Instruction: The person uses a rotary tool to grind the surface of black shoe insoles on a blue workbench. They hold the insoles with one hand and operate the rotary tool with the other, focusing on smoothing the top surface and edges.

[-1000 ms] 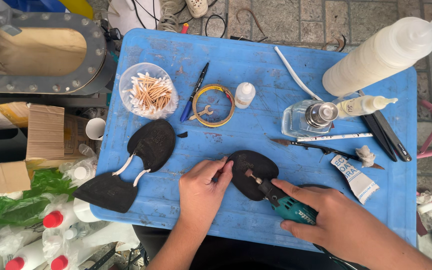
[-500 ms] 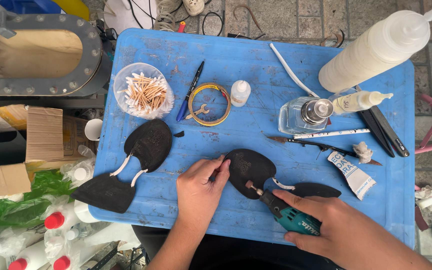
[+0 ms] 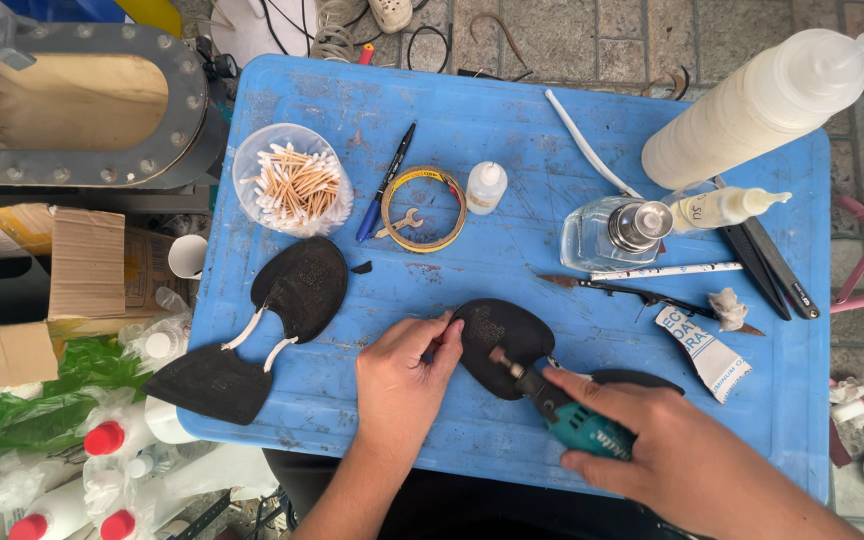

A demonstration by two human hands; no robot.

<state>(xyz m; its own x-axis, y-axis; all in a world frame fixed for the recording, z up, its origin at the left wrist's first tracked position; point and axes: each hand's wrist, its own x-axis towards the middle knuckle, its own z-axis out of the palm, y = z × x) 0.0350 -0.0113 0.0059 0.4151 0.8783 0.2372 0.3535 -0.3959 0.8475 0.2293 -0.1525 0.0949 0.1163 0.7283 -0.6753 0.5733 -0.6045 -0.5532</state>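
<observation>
- I see a big blue table (image 3: pixel 512 110) with scratches and dark marks on it. All the small things lie on top of it.
- A tall white squeeze bottle (image 3: pixel 752 105) lies tilted at the far right corner.
- My right hand (image 3: pixel 667 455) is at the near edge. Its fingers are wrapped tight around a small green grinding tool (image 3: pixel 567 420).
- My left hand (image 3: pixel 402 380) is just beside it. The fingers bend down and the tips press on the left edge of the black sole piece (image 3: pixel 497 340), holding it flat.
- Another black sole pair (image 3: pixel 262 330) lies to the left, well apart. Two white straps join its two halves.
- The black sole piece sits near the middle of the table, close to the front. It looks like a rounded egg shape, flat and dark, with a bumpy pattern on top. The tool's little round tip touches it near the lower right part.
- A clear cup of cotton swabs (image 3: pixel 292 185) stands at the far left.
- A glass bottle with a metal cap (image 3: pixel 617 232) lies on the right.
- A yellow ring (image 3: pixel 424 208) lies beside the cup, with a little metal wrench (image 3: pixel 404 222) in it.
- A small white bottle (image 3: pixel 486 186) stands next to the ring.
</observation>
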